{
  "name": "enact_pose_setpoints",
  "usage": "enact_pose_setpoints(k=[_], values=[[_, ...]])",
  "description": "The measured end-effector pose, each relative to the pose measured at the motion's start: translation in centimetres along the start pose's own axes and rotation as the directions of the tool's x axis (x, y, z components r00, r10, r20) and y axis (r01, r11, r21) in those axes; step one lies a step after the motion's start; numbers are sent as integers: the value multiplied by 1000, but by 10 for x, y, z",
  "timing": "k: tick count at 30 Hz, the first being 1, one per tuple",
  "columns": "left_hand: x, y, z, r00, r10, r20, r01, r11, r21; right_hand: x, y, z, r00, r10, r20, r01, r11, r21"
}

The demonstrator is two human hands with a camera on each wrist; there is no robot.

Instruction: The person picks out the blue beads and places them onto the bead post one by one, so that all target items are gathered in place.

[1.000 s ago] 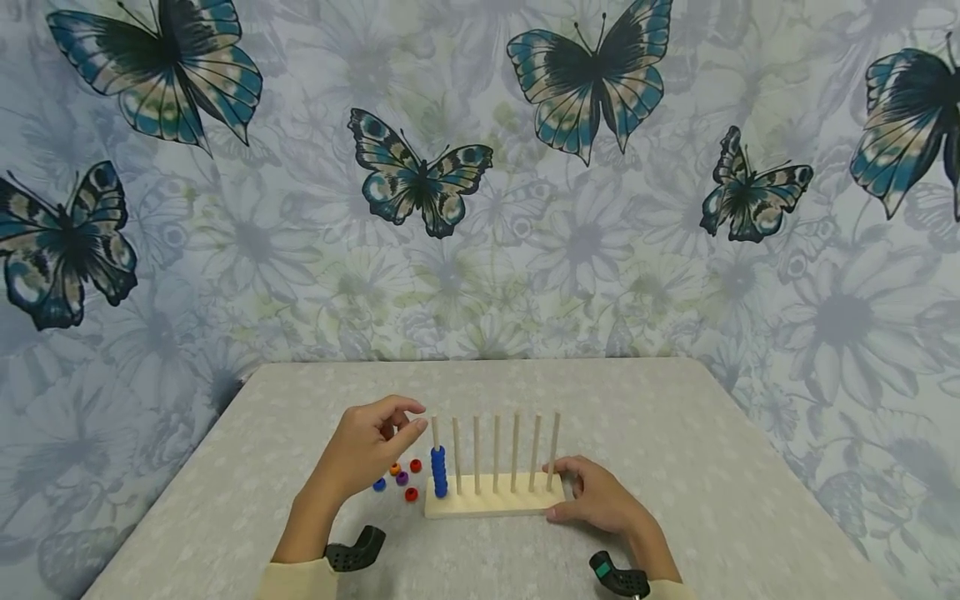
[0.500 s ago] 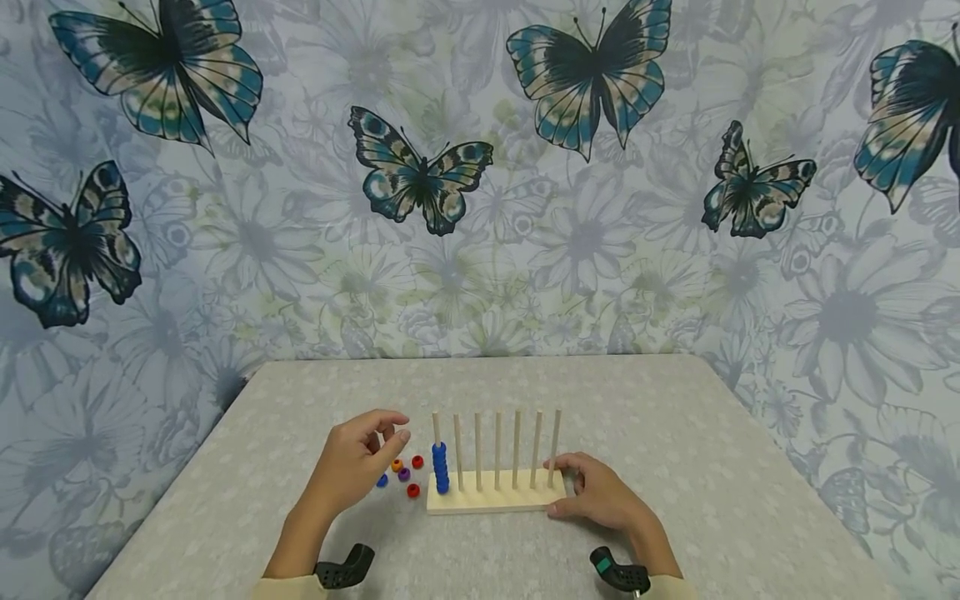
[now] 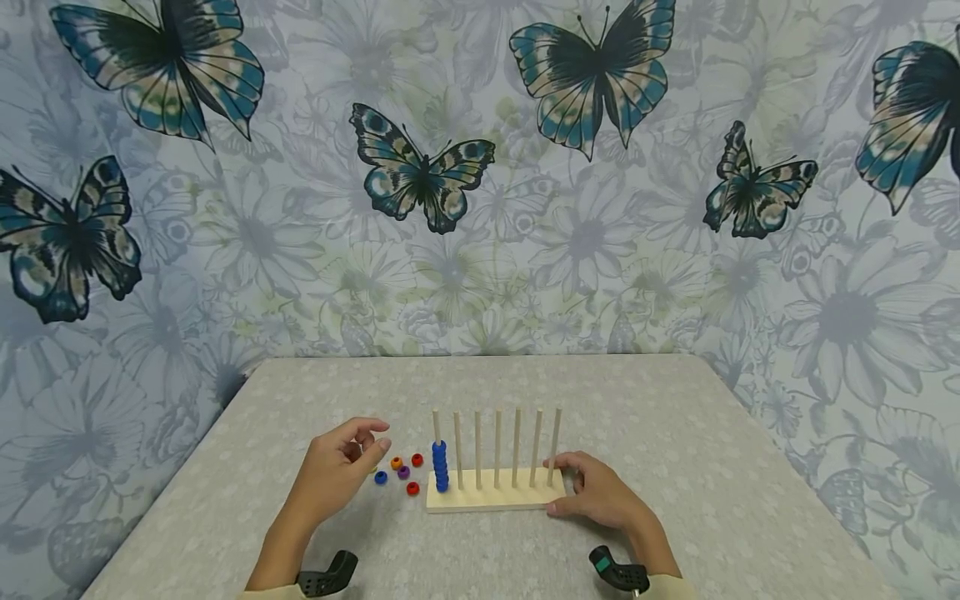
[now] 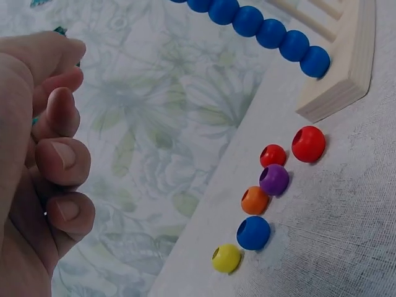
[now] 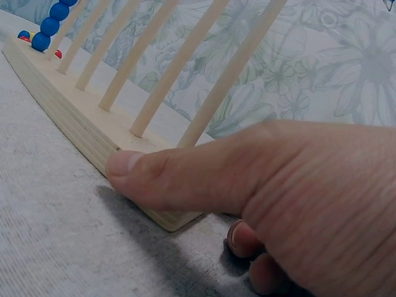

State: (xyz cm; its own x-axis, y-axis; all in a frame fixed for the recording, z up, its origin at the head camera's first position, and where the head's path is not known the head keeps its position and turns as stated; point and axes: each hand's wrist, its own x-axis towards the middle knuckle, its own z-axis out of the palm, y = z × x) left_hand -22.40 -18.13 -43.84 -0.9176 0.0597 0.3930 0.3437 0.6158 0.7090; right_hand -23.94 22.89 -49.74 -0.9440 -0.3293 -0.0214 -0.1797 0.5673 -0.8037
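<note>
A wooden peg stand [image 3: 491, 500] sits on the table with a row of upright pegs. Its leftmost peg carries a stack of blue beads [image 3: 440, 467]; the other pegs are bare. My right hand [image 3: 600, 497] grips the right end of the base, thumb on the front edge. To the left of the loose beads hovers my left hand [image 3: 333, 468], fingers loosely bent and holding nothing. Loose beads lie between that hand and the stand: two red beads, one of them the nearer red bead [image 4: 309, 144], a purple bead [image 4: 274, 179], an orange bead [image 4: 254, 200], a blue bead [image 4: 253, 232] and a yellow bead [image 4: 226, 258].
The table [image 3: 750, 517] has a pale grey patterned cover. Behind it rises a wall [image 3: 585, 292] with flowers and large butterflies. Black wrist devices, including the left wrist device [image 3: 328, 575], are worn on both arms.
My left hand has drawn away from the blue-bead peg, leftward and slightly down, past the loose beads. The right hand keeps its grip on the base.
</note>
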Motion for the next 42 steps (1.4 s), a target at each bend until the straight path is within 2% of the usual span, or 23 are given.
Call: enact_pose_setpoints(k=[5, 12, 18, 26, 32, 42], values=[[-1, -6, -1, 998, -61, 18, 61, 998, -19, -1, 0, 0, 1000, 6, 5, -6, 1000, -5], [-5, -16, 2, 990, -121, 71, 120, 993, 11, 0, 0, 1, 1000, 13, -11, -13, 1000, -15], [-4, -21, 6, 983, -165, 85, 163, 986, 27, 0, -1, -1, 1000, 18, -22, -19, 1000, -15], [-3, -24, 13, 967, -198, 158, 187, 979, 83, -1, -1, 0, 1000, -2, 1, 2, 1000, 8], [-3, -26, 13, 960, -218, 176, 194, 971, 142, 0, -3, 1, 1000, -7, 1, 7, 1000, 19], [-3, -28, 17, 938, -280, 204, 250, 955, 160, -2, -7, -1, 1000, 19, -6, -19, 1000, 6]])
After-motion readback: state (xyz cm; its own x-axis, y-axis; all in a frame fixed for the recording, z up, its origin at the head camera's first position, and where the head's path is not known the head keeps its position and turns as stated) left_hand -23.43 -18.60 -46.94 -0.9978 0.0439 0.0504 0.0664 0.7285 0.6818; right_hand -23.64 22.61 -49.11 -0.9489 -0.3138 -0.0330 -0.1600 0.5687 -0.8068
